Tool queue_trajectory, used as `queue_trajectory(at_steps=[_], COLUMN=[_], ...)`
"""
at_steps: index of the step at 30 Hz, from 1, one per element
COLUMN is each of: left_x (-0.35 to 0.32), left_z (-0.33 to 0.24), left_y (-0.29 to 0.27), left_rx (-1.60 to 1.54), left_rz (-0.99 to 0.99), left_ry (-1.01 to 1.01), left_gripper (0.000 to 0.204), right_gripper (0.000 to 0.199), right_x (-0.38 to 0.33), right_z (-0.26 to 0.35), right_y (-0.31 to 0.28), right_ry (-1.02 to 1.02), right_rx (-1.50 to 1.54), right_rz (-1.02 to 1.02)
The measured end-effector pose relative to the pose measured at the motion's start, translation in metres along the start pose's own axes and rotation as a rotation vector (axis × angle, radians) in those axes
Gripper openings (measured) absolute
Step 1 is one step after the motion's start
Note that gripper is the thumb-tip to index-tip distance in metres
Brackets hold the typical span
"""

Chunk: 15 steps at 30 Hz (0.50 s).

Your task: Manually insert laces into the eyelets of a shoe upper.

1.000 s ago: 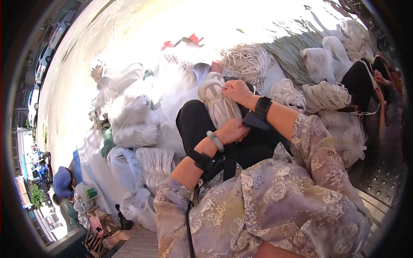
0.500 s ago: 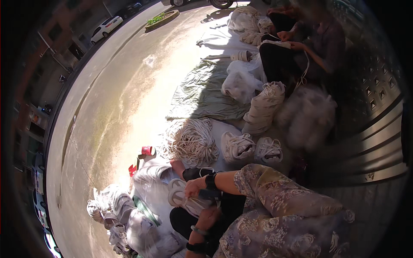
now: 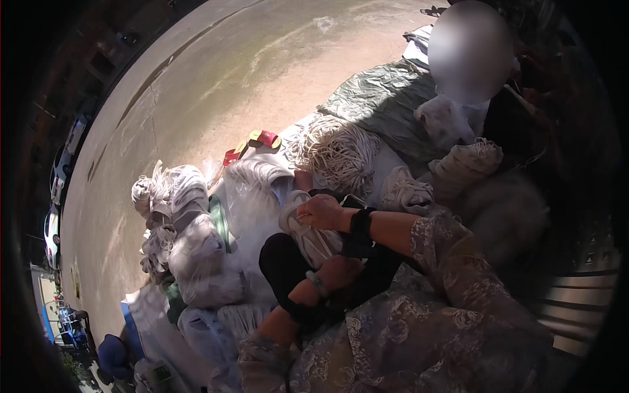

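Across black-trousered knees (image 3: 282, 259) rests an off-white, shoe-shaped fabric bundle (image 3: 313, 243) with pale straps over its top, its rounded end pointing away from the person. At the bundle's near end the left hand (image 3: 335, 274) is clamped on the fabric, its fingertips lost in shadow; a pale greenish ring-shaped bracelet (image 3: 316, 283) circles that wrist. Over the bundle's far part the right hand (image 3: 319, 211) bends down with its fingers drawn close together on the straps, just apart from the left; whether they pinch anything thin is too small to tell. A black wristband (image 3: 361, 223) sits behind that hand, and a mauve-grey sleeve with pale rose patterns (image 3: 452, 255) covers the arm to the right of the bundle.

Just left of the bundle lies a whitish pile under clear plastic film (image 3: 252, 203), and farther left a bulging, translucent white plastic bag (image 3: 204, 262). Beyond the bundle spreads a tangled heap of cream cords (image 3: 337, 154), with a red-and-yellow slipper (image 3: 265, 139) near its left side. Farther beyond and to the right of the bundle, a crumpled grey-green sheet (image 3: 373, 105) reaches toward another person in dark clothing. Right of the bundle lie an off-white knotted fabric piece (image 3: 406, 190) and a ribbed cream roll (image 3: 466, 167).
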<state>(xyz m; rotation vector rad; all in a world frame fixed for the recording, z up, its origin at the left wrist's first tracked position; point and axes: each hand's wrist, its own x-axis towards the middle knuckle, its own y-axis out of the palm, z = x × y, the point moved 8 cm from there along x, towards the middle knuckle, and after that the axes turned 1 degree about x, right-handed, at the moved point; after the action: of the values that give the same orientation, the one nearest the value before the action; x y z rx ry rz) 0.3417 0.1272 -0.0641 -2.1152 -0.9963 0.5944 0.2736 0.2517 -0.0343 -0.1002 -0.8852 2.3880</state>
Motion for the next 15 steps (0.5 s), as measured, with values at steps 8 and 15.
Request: queue_trajectory(at_steps=[8,15], left_x=[-0.008,-0.003], left_z=[0.002,-0.014], left_y=[-0.024,-0.013], left_rx=[-0.017,0.018], left_rz=[-0.112,-0.008], left_ry=[-0.069,0.031], left_gripper=[0.026,0.027], right_gripper=[0.018,0.014], right_x=[0.017,0.001], right_z=[0.005,0.023], right_y=[0.029,0.019], right_ry=[0.003,-0.105], right_rx=[-0.237,-0.430], right_rz=[0.192,0.177])
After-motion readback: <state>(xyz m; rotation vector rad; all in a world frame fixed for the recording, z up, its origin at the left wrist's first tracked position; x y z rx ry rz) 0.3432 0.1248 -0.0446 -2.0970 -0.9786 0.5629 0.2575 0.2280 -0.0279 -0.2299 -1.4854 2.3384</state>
